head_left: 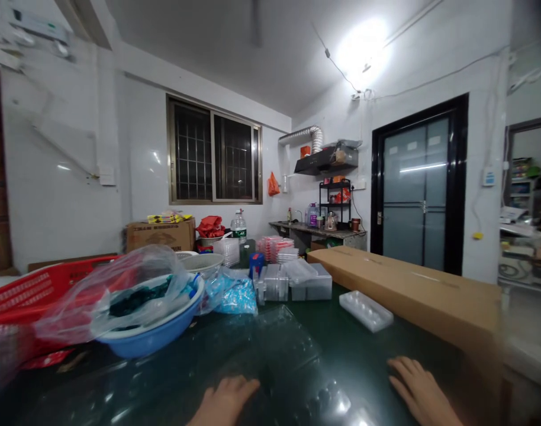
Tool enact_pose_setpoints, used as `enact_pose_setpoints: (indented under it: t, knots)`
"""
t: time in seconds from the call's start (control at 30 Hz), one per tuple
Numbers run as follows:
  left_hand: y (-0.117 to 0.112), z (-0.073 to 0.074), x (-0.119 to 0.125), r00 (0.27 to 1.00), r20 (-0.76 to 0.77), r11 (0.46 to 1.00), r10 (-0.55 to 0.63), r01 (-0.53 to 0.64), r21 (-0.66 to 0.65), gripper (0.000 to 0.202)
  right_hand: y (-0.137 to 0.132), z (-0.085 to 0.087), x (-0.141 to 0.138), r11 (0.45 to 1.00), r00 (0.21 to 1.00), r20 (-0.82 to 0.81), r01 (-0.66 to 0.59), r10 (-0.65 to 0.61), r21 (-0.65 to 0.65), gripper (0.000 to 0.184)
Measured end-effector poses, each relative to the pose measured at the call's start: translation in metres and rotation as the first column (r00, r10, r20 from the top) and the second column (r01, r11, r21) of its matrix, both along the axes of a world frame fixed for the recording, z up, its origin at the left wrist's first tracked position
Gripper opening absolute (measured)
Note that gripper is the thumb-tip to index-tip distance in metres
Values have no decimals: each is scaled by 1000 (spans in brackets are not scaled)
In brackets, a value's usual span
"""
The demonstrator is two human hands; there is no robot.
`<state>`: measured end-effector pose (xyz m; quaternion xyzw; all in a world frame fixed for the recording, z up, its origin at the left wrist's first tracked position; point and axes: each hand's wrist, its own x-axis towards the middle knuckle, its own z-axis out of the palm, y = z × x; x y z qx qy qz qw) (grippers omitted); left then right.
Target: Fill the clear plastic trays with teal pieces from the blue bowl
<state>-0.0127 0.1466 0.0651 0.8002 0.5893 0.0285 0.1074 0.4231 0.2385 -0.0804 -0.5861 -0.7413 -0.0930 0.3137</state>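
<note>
The glossy dark green worktop (332, 349) runs out before you, and its glare is the first trouble: clear plastic on it is hard to pick out, so you could miss an edge or catch two pieces at once. The long cardboard box (412, 290) walls off your right side; swing that arm wide and you may knock into it. At your far left the red basket (19, 293) takes up room, and beside it the blue basin (153, 342) holds dark green stuff under a loose plastic bag (159, 266). That bag spills over the rim, so a sleeve brushing past could drag it. Straight ahead, clear boxes (312, 289) and a blue patterned bag (235, 294) close off the far part; pushing forward could topple the boxes.

The flat clear plastic (283, 340) lies just beyond your left hand (226, 402); being thin, it would probably slide if nudged. That hand is blurred, so I can't tell how far its fingers are open or whether they touch plastic. Your right hand (419, 387) has its fingers loosely spread, nothing seen in them. The clear tray (366, 310) lies ahead of it, apart from the fingertips and near the cardboard box, which leaves little room on that side.
</note>
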Motion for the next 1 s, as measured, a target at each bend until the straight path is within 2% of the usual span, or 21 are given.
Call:
enact_pose_setpoints:
  t: [0.07,0.2,0.33,0.43,0.57,0.67,0.8,1.0]
  knots:
    - [26,-4,-5,999,-6,999,35,-35,37,71,0,-3,1,1000,999,39,25,-26,15,27]
    - [97,-8,4,991,-72,953,116,-90,290,71,-5,4,-2,1000,997,76,6,-7,12,26]
    - [166,7,47,992,-96,904,87,-37,426,68,-6,9,-3,1000,995,101,17,-19,14,27]
    - [203,22,89,991,-120,860,58,11,510,56,-7,12,-3,1000,993,115,26,-26,2,26]
    - [237,33,137,988,-138,796,70,28,605,43,-9,21,-6,999,994,105,29,-28,-13,25]
    - [256,35,159,985,-147,774,89,25,633,39,-10,25,-9,999,996,86,37,-35,-25,22]
    - [281,32,174,984,-149,777,100,16,629,37,-11,29,-10,998,996,79,52,-50,-24,22]
    - [310,26,185,993,-115,824,41,31,566,31,-14,37,-14,994,996,38,88,-85,-59,20]
